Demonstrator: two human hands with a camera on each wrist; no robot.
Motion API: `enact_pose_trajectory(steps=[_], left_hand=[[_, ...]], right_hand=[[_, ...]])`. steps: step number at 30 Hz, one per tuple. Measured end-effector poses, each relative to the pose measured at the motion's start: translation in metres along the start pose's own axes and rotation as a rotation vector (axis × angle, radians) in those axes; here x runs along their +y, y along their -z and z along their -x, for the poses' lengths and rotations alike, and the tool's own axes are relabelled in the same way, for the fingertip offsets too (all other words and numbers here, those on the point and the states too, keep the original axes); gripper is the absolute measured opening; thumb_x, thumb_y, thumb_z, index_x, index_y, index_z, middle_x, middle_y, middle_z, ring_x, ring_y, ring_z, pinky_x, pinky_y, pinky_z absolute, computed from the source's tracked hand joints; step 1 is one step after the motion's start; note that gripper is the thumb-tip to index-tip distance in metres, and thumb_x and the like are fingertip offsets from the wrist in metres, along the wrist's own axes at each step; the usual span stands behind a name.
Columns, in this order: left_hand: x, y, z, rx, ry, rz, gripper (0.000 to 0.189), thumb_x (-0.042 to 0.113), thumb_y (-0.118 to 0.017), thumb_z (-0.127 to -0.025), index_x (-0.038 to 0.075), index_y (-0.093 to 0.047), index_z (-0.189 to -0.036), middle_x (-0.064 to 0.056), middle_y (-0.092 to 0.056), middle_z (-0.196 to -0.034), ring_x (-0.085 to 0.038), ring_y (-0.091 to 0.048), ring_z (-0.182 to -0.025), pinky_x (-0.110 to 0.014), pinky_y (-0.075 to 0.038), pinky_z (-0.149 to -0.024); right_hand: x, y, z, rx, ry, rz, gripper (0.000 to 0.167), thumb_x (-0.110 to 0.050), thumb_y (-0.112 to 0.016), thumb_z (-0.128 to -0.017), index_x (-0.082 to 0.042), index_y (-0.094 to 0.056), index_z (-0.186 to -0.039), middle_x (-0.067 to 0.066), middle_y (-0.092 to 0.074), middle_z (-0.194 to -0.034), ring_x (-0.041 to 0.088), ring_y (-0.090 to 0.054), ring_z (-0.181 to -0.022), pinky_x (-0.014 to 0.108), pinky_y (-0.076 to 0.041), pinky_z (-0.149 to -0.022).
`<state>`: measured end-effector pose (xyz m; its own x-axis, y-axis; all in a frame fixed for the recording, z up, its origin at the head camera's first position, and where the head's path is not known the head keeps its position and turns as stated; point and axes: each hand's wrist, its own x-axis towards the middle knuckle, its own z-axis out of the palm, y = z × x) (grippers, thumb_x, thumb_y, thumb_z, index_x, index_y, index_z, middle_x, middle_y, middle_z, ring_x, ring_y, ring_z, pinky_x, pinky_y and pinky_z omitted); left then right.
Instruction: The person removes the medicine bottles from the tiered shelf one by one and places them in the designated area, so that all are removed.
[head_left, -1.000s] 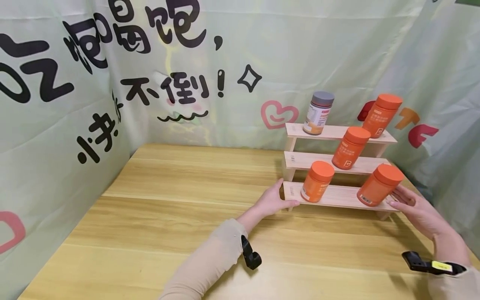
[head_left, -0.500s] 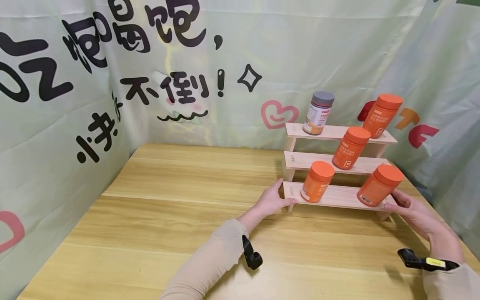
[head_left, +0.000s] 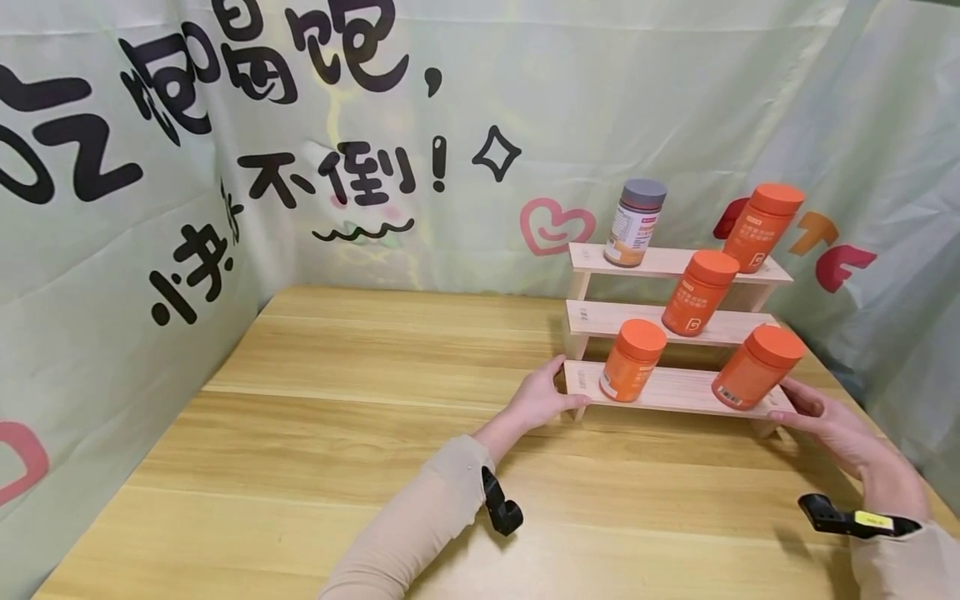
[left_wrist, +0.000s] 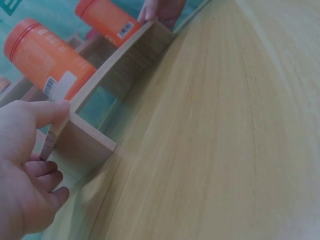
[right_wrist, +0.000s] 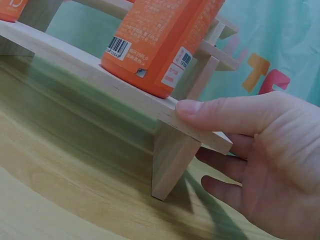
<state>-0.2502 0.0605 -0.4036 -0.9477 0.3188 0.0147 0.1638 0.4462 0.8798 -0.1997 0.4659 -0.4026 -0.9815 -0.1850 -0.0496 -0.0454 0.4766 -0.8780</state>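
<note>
A three-step wooden display shelf (head_left: pixel 682 392) stands on the table at the right of the head view. My left hand (head_left: pixel 542 398) grips the left end of its lowest step, thumb on the front edge and fingers curled at the side. At the opposite end, my right hand (head_left: pixel 840 425) holds the same step, its thumb (right_wrist: pixel 215 112) against the front edge and its fingers partly hidden. Orange jars stand on the lowest step near each hand: a left one (head_left: pixel 633 361) and a right one (head_left: pixel 757 367).
Another orange jar (head_left: pixel 700 293) occupies the middle step. Up on the top step are a grey-lidded jar (head_left: pixel 635 223) and an orange jar (head_left: pixel 763 228). Printed cloth (head_left: pixel 420 267) hangs behind the wooden table (head_left: pixel 337 400) and along its sides.
My right hand has shifted left and inward along the end of the lowest step. The left hand keeps its grip almost unmoved, and the jars stay in place on the shelf.
</note>
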Motion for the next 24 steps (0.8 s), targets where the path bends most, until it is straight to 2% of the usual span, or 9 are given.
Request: enact_pose_trajectory(steps=[2,4,6,9,17,24], left_hand=[[-0.001,0.001,0.0,0.004,-0.002,0.003,0.081,0.027,-0.076,-0.077,0.005,-0.034,-0.143,-0.011,-0.041,-0.142,-0.023,-0.038,-0.129,-0.035,-0.033,-0.105],[-0.003,0.002,0.0,0.004,-0.006,0.005,0.081,0.027,-0.076,-0.077,0.004,-0.034,-0.143,-0.011,-0.041,-0.142,-0.023,-0.038,-0.129,-0.035,-0.033,-0.105],[-0.004,0.003,0.0,0.004,-0.009,0.011,0.082,0.027,-0.076,-0.077,0.004,-0.034,-0.143,-0.011,-0.041,-0.142,-0.023,-0.038,-0.129,-0.034,-0.033,-0.105],[-0.007,0.007,0.001,-0.001,-0.01,0.028,0.082,0.027,-0.077,-0.077,0.004,-0.034,-0.143,-0.011,-0.04,-0.142,-0.024,-0.038,-0.129,-0.035,-0.033,-0.105],[-0.019,0.02,0.006,-0.021,-0.003,0.074,0.083,0.025,-0.076,-0.077,0.002,-0.032,-0.143,-0.011,-0.037,-0.144,-0.024,-0.035,-0.131,-0.036,-0.029,-0.107],[-0.026,0.036,0.012,-0.024,-0.01,0.08,0.083,0.024,-0.076,-0.077,0.001,-0.031,-0.143,-0.013,-0.036,-0.145,-0.025,-0.035,-0.131,-0.037,-0.028,-0.108]], right_hand=[[0.001,-0.001,0.0,0.004,0.0,0.009,0.069,-0.019,-0.046,-0.098,-0.019,0.001,-0.149,-0.012,0.004,-0.152,-0.017,-0.01,-0.12,-0.003,-0.014,-0.087],[0.002,-0.001,0.0,0.006,0.004,0.016,0.069,-0.019,-0.047,-0.098,-0.021,-0.002,-0.15,-0.021,-0.006,-0.148,-0.022,-0.018,-0.113,-0.003,-0.018,-0.088],[0.002,-0.001,0.0,0.009,0.007,0.01,0.068,-0.017,-0.048,-0.097,-0.024,-0.006,-0.15,-0.03,-0.018,-0.139,-0.026,-0.026,-0.106,-0.001,-0.021,-0.088],[0.0,-0.001,0.001,0.001,0.025,0.007,0.067,-0.014,-0.049,-0.096,-0.024,-0.011,-0.15,-0.034,-0.03,-0.125,-0.027,-0.032,-0.1,0.0,-0.025,-0.086],[-0.01,-0.01,0.002,-0.031,0.082,-0.006,0.063,-0.005,-0.053,-0.093,-0.023,-0.027,-0.147,-0.039,-0.039,-0.114,-0.024,-0.038,-0.101,0.004,-0.035,-0.076],[-0.016,-0.022,0.0,-0.023,0.158,0.001,0.061,0.003,-0.055,-0.089,-0.025,-0.038,-0.14,-0.037,-0.042,-0.117,-0.021,-0.041,-0.103,0.003,-0.036,-0.078]])
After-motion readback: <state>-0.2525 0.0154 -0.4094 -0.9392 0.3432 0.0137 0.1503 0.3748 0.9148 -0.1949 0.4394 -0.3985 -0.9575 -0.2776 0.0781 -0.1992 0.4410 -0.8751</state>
